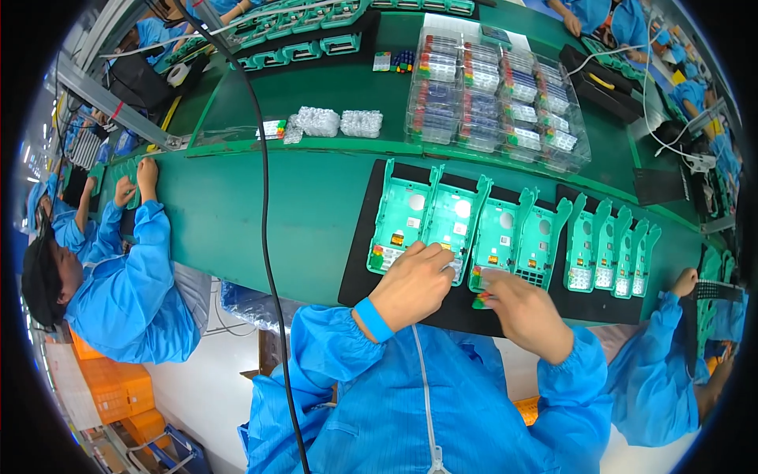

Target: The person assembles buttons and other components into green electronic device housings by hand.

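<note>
A row of green plastic housings (409,201) lies on a black mat (359,237) in front of me. My left hand (414,286), with a blue band at the wrist, is curled over the lower end of the two leftmost housings. Its fingertips are hidden, so what they grip does not show. A white keypad with coloured keys (384,257) sits in the leftmost housing. My right hand (527,310) pinches a small keypad with red and green keys (483,301) at the lower edge of the third housing. The fourth housing (539,237) shows a dark grid of openings at its lower end.
More green housings (605,245) with white keypads lie to the right. Behind stand clear trays (505,99) of stacked keypads and bubble-wrapped packs (320,122). A black cable (267,213) hangs across the left side. Co-workers sit left (130,292) and right (655,371).
</note>
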Demonstrator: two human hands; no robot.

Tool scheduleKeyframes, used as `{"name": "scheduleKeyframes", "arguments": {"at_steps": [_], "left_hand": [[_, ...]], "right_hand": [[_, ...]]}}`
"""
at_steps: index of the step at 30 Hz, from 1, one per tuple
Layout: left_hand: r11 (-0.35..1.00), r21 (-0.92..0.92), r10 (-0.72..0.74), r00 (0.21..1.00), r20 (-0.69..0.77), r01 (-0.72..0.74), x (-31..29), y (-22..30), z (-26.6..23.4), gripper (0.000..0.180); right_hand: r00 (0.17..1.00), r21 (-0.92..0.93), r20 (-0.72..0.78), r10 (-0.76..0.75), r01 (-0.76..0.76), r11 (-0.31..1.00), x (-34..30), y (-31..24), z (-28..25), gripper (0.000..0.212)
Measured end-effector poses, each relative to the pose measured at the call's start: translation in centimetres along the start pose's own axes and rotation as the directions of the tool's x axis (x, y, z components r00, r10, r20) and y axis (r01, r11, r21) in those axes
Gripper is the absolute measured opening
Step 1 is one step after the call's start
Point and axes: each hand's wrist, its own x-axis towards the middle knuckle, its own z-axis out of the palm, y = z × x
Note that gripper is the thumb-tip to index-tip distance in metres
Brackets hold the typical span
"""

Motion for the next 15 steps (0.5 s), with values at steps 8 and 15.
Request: {"name": "scheduleKeyframes", "arguments": {"at_steps": [8,15], "left_hand": [[1.000,-0.010,0.003,0.999,-0.035,-0.003,-0.5,-0.3,0.8,0.028],[0.984,-0.082,0.156,0.987,-0.047,-0.160,2.6,2.9,2.2,0.023]], "right_hand": [[0.951,0.177,-0.119,0.286,-0.263,0.948,-1.4,0.5,-4.9,0.015],[0.961,-0.206,-0.119,0.251,-0.271,0.940,-2.9,3.5,-1.3,0.026]]}}
